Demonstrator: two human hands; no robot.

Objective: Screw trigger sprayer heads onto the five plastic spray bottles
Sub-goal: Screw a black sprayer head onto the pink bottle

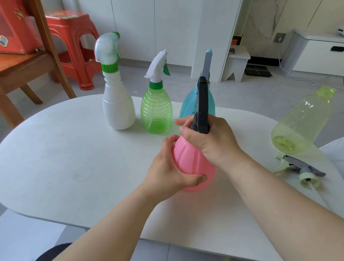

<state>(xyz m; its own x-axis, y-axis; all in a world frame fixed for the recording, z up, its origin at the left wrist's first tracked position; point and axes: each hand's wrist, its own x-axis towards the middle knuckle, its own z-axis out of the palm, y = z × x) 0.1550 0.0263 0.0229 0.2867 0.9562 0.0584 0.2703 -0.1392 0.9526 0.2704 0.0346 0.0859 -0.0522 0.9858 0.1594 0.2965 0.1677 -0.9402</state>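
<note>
Your left hand (pixel 170 172) grip wraps the pink bottle (pixel 193 166) above the worktop (pixel 65 160); your right hand (pixel 209 141) grip closes around the dark sprayer head (pixel 202 104) at its neck; 3 capped bottles stand behind.

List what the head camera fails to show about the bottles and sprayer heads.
- pink bottle neck: hidden by the right hand, so thread engagement is unreadable.
- blue bottle: mostly behind the dark sprayer head.
- loose sprayer head: dip tube too faint.
</note>
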